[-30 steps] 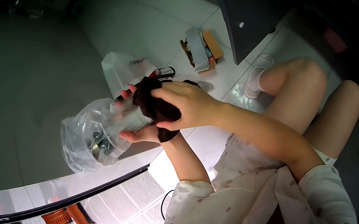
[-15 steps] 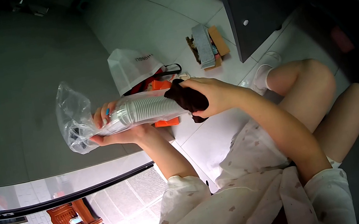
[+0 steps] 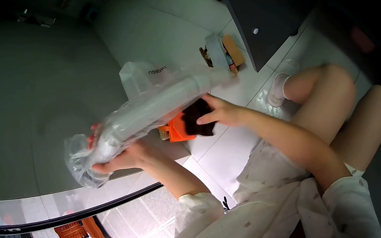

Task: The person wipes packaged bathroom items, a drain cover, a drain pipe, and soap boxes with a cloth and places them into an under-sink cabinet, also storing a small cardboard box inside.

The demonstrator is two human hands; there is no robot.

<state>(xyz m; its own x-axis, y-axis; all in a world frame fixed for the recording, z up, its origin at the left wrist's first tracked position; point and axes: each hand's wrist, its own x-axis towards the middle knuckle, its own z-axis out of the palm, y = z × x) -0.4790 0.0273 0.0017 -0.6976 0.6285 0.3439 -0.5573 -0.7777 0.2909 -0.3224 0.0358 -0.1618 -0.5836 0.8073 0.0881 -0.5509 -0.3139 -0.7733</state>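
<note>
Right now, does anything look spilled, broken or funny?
I see no spill. The open box on the floor looks a bit messy, because a grey thing lies across it. The cups are too blurry to check for cracks.

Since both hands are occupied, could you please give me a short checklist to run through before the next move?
1. Left hand gripping the ribbed white stack: ok, fingers wrap its lower-left end.
2. Right hand holding the dark cloth: ok.
3. Clear plastic bag around the stack: ok, loose folds show at the gripped end.
4. Both hands wrapped around the stack: not ok, only the left is.
5. Far end of the bag closed: cannot tell, it is blurred.
</note>
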